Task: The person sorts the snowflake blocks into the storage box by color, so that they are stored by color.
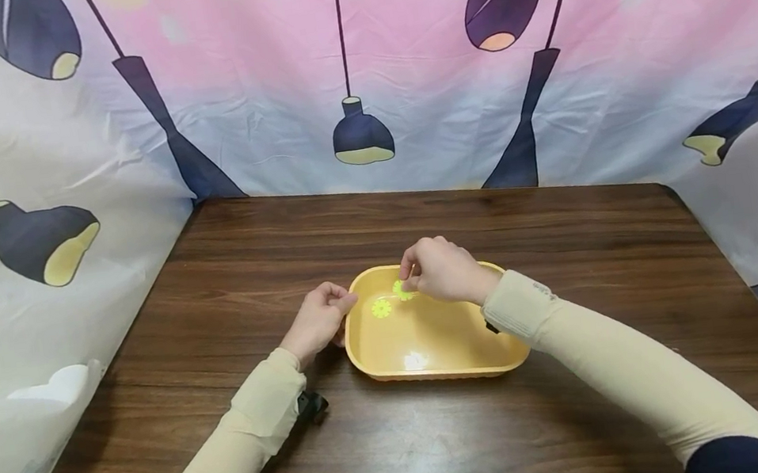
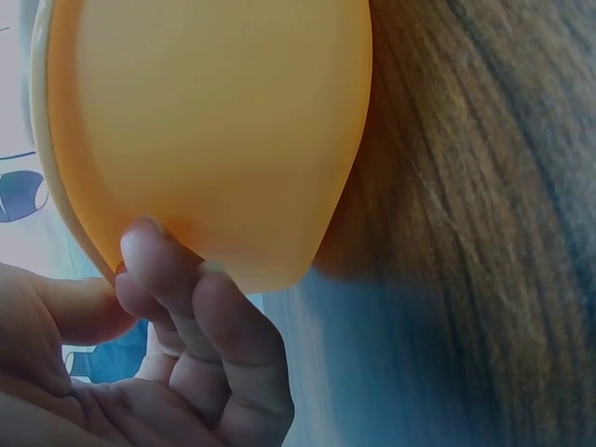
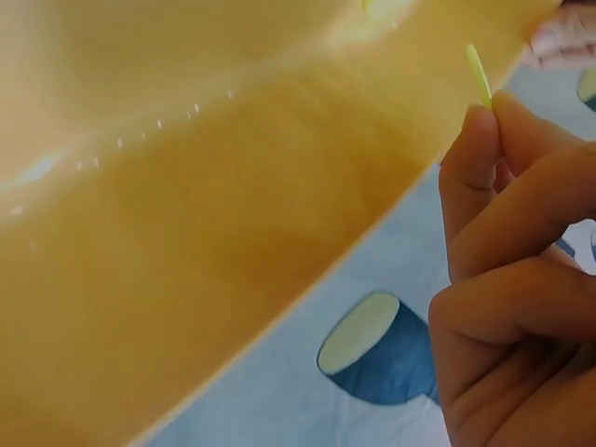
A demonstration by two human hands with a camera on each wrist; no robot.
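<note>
A yellow plastic basin with rounded corners stands on the table in the head view. My left hand pinches its left rim, thumb on one side and curled fingers on the outer wall. Over the basin's far side, my right hand pinches a small, thin, yellow-green flower-shaped piece between thumb and index finger. That piece appears edge-on in the right wrist view. A second flower-shaped piece lies inside the basin near its left end.
The dark wood-grain table surrounds the basin. A printed cloth with hanging lamps stands behind the table's back edge and along both sides. Dark wrist devices sit under the wrapped wrists.
</note>
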